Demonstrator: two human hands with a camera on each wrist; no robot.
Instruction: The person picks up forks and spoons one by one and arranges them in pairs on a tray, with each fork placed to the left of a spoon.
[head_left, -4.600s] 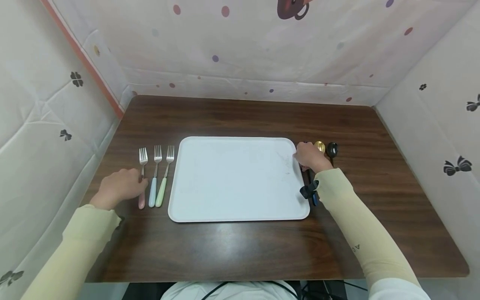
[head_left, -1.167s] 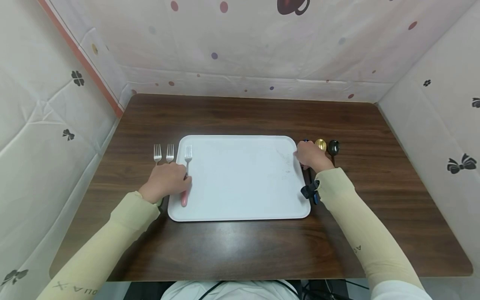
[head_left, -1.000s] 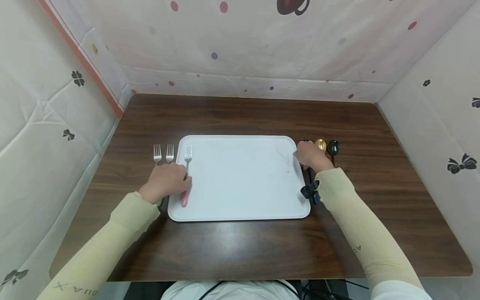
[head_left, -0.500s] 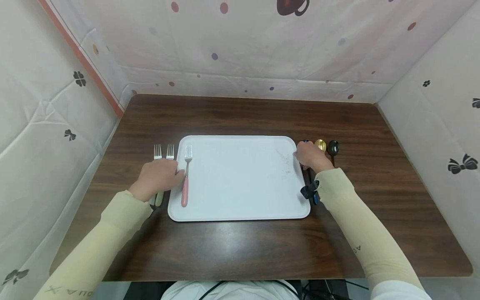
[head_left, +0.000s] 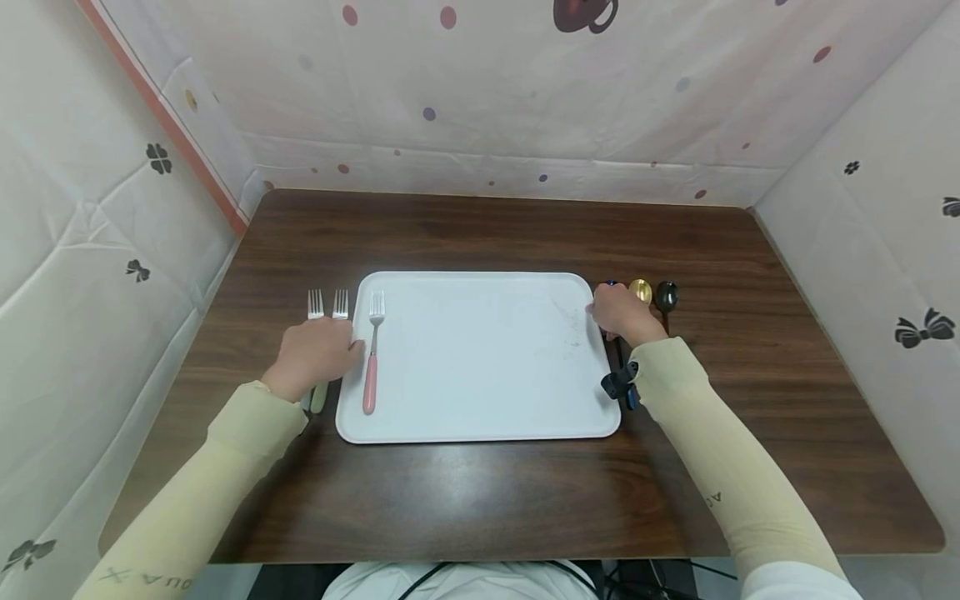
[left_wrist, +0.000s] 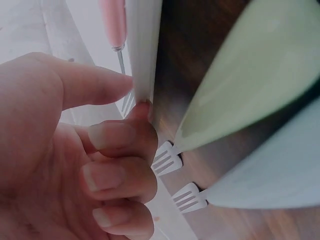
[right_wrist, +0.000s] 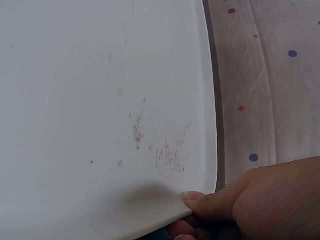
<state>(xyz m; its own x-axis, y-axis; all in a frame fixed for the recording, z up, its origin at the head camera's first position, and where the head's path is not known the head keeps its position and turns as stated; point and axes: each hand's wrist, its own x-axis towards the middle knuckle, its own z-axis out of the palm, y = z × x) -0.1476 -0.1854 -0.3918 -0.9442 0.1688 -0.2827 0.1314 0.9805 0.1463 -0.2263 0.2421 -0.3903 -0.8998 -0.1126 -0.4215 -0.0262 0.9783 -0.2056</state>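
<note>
A white tray [head_left: 480, 358] lies in the middle of the table. A pink-handled fork [head_left: 371, 385] rests on its left side, tines pointing away. My left hand [head_left: 315, 354] is at the tray's left edge; in the left wrist view its thumb [left_wrist: 95, 86] and curled index finger pinch the rim. My right hand [head_left: 624, 315] grips the right edge, its thumb [right_wrist: 197, 201] on top and fingers beneath. Left of the tray lie a green-handled fork [left_wrist: 250, 75] and a pale blue-handled fork [left_wrist: 280, 170], both partly hidden under my left hand in the head view.
A gold spoon [head_left: 641, 289] and a black spoon [head_left: 666, 296] lie right of the tray, partly hidden by my right hand and sleeve. A blue handle end [head_left: 631, 398] shows beside the tray. Patterned white sheets [head_left: 480, 100] enclose the brown table [head_left: 480, 508].
My left hand carried the pink-handled fork from the table onto the tray, let go, and moved slightly left to the tray's edge. My right hand has stayed put.
</note>
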